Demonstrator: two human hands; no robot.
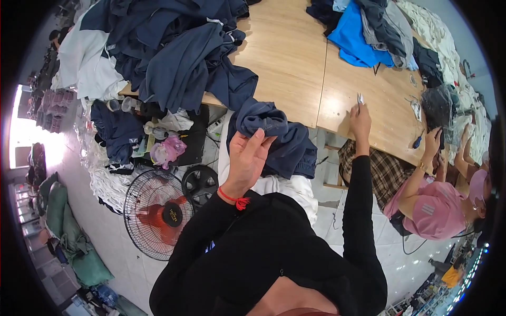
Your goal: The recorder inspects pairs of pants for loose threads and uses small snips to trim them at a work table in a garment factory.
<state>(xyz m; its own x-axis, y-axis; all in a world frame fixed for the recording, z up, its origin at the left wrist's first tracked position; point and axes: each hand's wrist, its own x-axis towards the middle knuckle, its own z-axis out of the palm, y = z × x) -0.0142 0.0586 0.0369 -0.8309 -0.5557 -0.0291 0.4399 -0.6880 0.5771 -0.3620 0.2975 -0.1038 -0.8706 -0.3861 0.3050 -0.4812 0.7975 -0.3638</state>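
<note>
My left hand (247, 160) is closed on the rolled opening of a navy garment (262, 120), thumb on top. The rest of that garment hangs off the table edge and drapes over my lap, with an elastic-looking band at its right end. Over the wooden table (287, 52), my right hand (361, 124) grips small metal thread snips (360, 99), their tips pointing away from me. The snips are apart from the garment. A red string bracelet rings my left wrist.
A heap of navy clothes (182, 58) covers the table's left. Blue and grey garments (353, 37) lie at the far right. Two people (435, 205) sit on my right, near a blue-handled tool (417, 142). A floor fan (158, 213) stands at my left.
</note>
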